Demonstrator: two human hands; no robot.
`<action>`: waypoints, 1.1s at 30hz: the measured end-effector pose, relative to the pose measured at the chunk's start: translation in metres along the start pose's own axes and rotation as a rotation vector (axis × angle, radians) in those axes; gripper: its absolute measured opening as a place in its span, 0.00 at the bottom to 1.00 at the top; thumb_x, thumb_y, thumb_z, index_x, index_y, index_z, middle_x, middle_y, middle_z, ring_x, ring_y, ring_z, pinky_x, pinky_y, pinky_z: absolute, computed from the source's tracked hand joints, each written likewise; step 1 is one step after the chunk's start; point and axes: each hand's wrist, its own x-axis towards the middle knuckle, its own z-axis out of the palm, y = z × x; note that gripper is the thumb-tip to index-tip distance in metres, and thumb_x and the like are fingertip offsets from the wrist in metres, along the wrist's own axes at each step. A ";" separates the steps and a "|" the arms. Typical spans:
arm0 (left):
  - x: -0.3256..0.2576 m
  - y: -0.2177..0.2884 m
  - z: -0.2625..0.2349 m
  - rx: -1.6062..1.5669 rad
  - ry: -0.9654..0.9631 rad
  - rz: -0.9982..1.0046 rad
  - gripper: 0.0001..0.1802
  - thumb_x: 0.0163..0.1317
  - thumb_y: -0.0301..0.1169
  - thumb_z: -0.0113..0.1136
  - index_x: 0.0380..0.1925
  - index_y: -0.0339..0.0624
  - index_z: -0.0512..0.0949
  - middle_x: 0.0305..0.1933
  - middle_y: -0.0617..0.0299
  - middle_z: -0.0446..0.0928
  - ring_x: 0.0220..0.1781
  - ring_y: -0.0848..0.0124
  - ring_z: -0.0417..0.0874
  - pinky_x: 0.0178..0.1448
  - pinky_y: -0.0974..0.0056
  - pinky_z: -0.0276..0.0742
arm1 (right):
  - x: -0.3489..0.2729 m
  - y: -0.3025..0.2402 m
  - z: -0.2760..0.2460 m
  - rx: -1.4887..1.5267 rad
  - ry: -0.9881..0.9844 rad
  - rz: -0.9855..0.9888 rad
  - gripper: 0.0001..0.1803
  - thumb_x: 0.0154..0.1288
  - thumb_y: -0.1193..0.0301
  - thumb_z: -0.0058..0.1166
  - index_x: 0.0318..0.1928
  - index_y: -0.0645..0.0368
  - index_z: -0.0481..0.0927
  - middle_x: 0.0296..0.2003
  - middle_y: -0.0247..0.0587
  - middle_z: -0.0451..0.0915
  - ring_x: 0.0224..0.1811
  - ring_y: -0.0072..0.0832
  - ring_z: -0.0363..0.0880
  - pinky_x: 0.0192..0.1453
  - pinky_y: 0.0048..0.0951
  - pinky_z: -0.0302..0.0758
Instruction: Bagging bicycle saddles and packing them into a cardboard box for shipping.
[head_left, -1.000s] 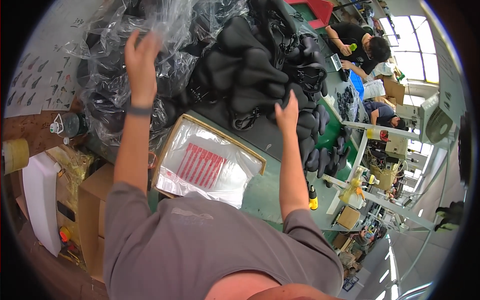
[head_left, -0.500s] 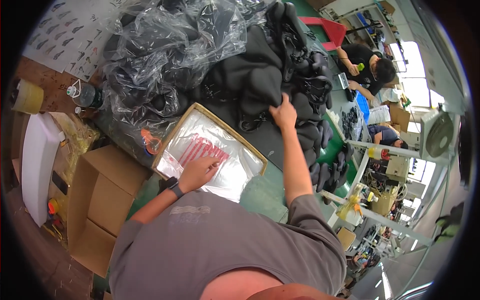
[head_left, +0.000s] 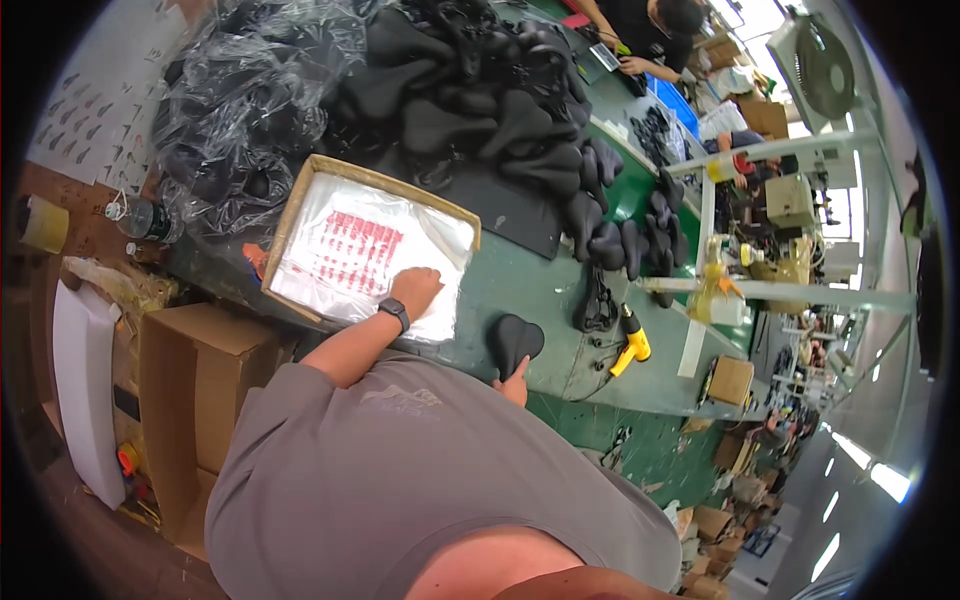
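Note:
My right hand [head_left: 514,386] grips a black bicycle saddle [head_left: 516,340] by its narrow nose, close to my body at the bench's near edge. The wide end of the saddle points away from me. My left hand [head_left: 418,288], with a watch on its wrist, is closed, its fingers curled down on the stack of clear plastic bags [head_left: 330,215] with red print. Whether a bag is pinched in those fingers is hidden. The bags lie in a shallow cardboard box [head_left: 388,178]. Beyond it, many more black saddles [head_left: 450,125] are heaped.
Crumpled clear plastic sheeting [head_left: 240,120] covers things at the back left. A yellow heat gun [head_left: 632,345] lies right on the green bench [head_left: 570,365]. An open carton [head_left: 205,350] stands at the left, near a bottle [head_left: 145,220]. Another person [head_left: 650,40] works across the bench.
My right hand has come back from the heap toward my body, now with a saddle in it. The left hand stays over the bags, lower on the stack. The view has swung right.

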 end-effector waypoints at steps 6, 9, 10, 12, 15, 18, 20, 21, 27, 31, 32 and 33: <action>-0.008 0.034 -0.014 0.096 0.037 -0.085 0.16 0.64 0.43 0.70 0.35 0.42 0.80 0.39 0.52 0.81 0.44 0.52 0.82 0.47 0.47 0.77 | 0.003 0.034 0.017 0.318 0.024 0.023 0.67 0.55 0.66 0.66 0.84 0.49 0.30 0.44 0.68 0.85 0.32 0.55 0.88 0.34 0.51 0.84; -0.015 0.019 0.009 0.048 0.100 -0.143 0.13 0.67 0.41 0.66 0.33 0.43 0.81 0.37 0.52 0.80 0.43 0.50 0.82 0.48 0.46 0.77 | 0.011 0.029 -0.030 1.135 -0.385 0.209 0.48 0.64 0.69 0.63 0.80 0.44 0.52 0.36 0.46 0.81 0.20 0.34 0.78 0.19 0.37 0.77; -0.015 0.019 0.012 -0.028 0.162 -0.176 0.13 0.69 0.41 0.64 0.32 0.43 0.82 0.36 0.51 0.80 0.43 0.49 0.82 0.48 0.46 0.77 | 0.018 0.051 -0.038 1.531 -0.634 0.272 0.36 0.67 0.68 0.62 0.73 0.50 0.63 0.38 0.45 0.82 0.27 0.33 0.81 0.26 0.37 0.80; -0.024 0.013 0.010 -0.214 0.186 -0.304 0.14 0.74 0.38 0.57 0.37 0.41 0.84 0.39 0.49 0.83 0.46 0.47 0.83 0.51 0.47 0.79 | -0.014 0.040 -0.076 1.853 -0.929 0.247 0.26 0.71 0.69 0.60 0.67 0.55 0.68 0.43 0.45 0.82 0.34 0.32 0.82 0.32 0.33 0.80; -0.031 0.013 -0.005 -0.609 0.183 -0.517 0.17 0.78 0.36 0.51 0.44 0.36 0.85 0.40 0.49 0.88 0.43 0.57 0.90 0.49 0.56 0.83 | -0.046 -0.009 -0.116 1.586 -0.821 -0.232 0.24 0.73 0.70 0.60 0.64 0.56 0.68 0.48 0.46 0.82 0.37 0.30 0.81 0.32 0.32 0.79; -0.038 0.008 -0.020 -0.801 0.245 -0.591 0.18 0.78 0.36 0.54 0.47 0.32 0.85 0.38 0.54 0.89 0.40 0.68 0.90 0.48 0.63 0.83 | -0.039 -0.068 -0.125 1.454 -0.792 -0.353 0.26 0.72 0.71 0.64 0.64 0.57 0.66 0.43 0.43 0.81 0.30 0.28 0.80 0.24 0.29 0.73; -0.037 0.013 -0.034 -1.021 0.217 -0.664 0.17 0.79 0.38 0.55 0.49 0.35 0.86 0.42 0.59 0.89 0.43 0.72 0.89 0.46 0.67 0.83 | -0.021 -0.107 -0.114 1.229 -0.639 -0.512 0.31 0.70 0.73 0.64 0.68 0.59 0.65 0.37 0.40 0.79 0.25 0.27 0.77 0.21 0.29 0.71; -0.039 0.014 -0.039 -1.077 0.231 -0.694 0.17 0.80 0.38 0.56 0.51 0.36 0.86 0.42 0.60 0.89 0.41 0.73 0.88 0.46 0.67 0.82 | -0.014 -0.127 -0.106 1.127 -0.583 -0.583 0.34 0.69 0.73 0.65 0.71 0.60 0.64 0.36 0.40 0.79 0.24 0.25 0.77 0.21 0.28 0.72; -0.039 0.052 -0.126 -0.326 0.785 -0.245 0.12 0.76 0.31 0.56 0.43 0.33 0.84 0.47 0.50 0.82 0.55 0.52 0.81 0.63 0.54 0.75 | -0.005 -0.203 -0.090 0.158 -0.129 -0.967 0.52 0.60 0.69 0.68 0.81 0.53 0.54 0.51 0.65 0.83 0.53 0.64 0.82 0.57 0.56 0.79; -0.065 0.119 -0.220 -0.612 0.206 0.062 0.11 0.76 0.31 0.57 0.45 0.34 0.82 0.53 0.53 0.82 0.60 0.58 0.80 0.68 0.56 0.73 | -0.005 -0.217 -0.093 0.642 -0.424 -0.708 0.56 0.62 0.71 0.67 0.83 0.52 0.46 0.34 0.49 0.84 0.24 0.42 0.83 0.28 0.41 0.79; -0.077 0.127 -0.243 -0.828 0.128 -0.049 0.11 0.77 0.31 0.56 0.46 0.33 0.82 0.50 0.55 0.82 0.57 0.63 0.81 0.66 0.59 0.74 | -0.019 -0.230 -0.123 0.839 -0.744 -0.435 0.51 0.64 0.72 0.65 0.82 0.56 0.50 0.31 0.40 0.79 0.17 0.27 0.74 0.17 0.29 0.66; -0.091 0.123 -0.260 -1.043 0.053 -0.163 0.12 0.78 0.32 0.55 0.47 0.33 0.81 0.48 0.57 0.82 0.55 0.67 0.82 0.63 0.61 0.76 | -0.021 -0.240 -0.137 0.989 -0.878 -0.377 0.48 0.65 0.74 0.63 0.81 0.58 0.52 0.31 0.41 0.79 0.16 0.25 0.72 0.16 0.27 0.61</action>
